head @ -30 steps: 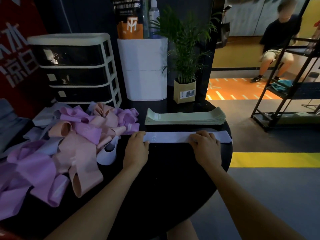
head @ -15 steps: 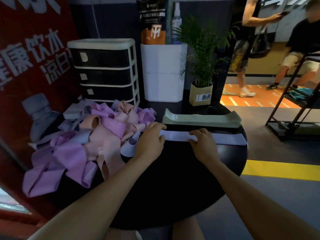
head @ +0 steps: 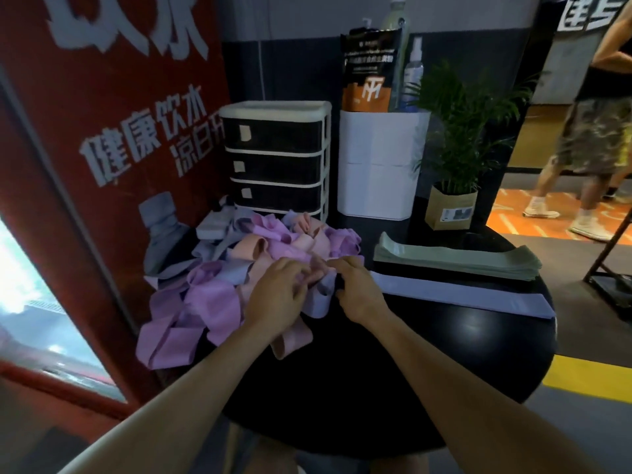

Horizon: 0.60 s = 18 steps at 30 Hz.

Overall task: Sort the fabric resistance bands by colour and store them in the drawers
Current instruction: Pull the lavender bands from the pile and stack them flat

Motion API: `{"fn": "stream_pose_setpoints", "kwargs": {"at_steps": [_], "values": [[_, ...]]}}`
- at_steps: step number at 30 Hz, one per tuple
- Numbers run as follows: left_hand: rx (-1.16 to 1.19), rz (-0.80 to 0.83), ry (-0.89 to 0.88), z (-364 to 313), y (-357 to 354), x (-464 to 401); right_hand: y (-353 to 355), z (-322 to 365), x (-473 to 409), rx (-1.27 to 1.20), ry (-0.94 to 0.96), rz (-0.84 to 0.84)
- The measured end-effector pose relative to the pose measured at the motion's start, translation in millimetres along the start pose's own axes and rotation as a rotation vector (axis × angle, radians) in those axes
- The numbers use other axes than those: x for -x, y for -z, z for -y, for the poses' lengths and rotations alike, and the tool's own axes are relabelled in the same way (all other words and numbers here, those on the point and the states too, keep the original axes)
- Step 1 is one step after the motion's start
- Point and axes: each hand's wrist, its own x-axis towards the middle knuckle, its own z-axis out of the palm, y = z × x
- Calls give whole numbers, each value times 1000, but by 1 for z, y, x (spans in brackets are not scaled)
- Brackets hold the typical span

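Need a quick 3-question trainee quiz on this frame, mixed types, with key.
1. True or false: the green band stack lies nearer the plant than the flat lilac band does.
2. How many drawers does the drawer unit have?
3. Both hands work at: A) mixed band pile B) green stack C) white bin

Key: 1 true; 2 four; 3 A, left hand and right hand at its edge.

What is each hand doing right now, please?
Left hand: fingers curled into the band pile; grip unclear.
Right hand: pinching a blue-grey band.
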Motion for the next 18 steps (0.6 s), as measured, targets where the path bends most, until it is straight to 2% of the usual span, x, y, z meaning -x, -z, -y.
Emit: {"fn": "stream_pose_setpoints", "kwargs": {"at_steps": [5,7,10,14,18], "values": [[-16,36,-50,9,6,-2,-4,0,-14,66,-23,62],[67,-17,-50,7,11,-4,-2,4,-18,75,-17,36],[182,-68,-43,2,20,-8,9,13,-26,-22,32,12],[309,-89,32,-8,36,-11,39,29,-42,-174,48,-134],[398,-108,5,-19,53,-15,67,46,-57,-294,51,-211]]}}
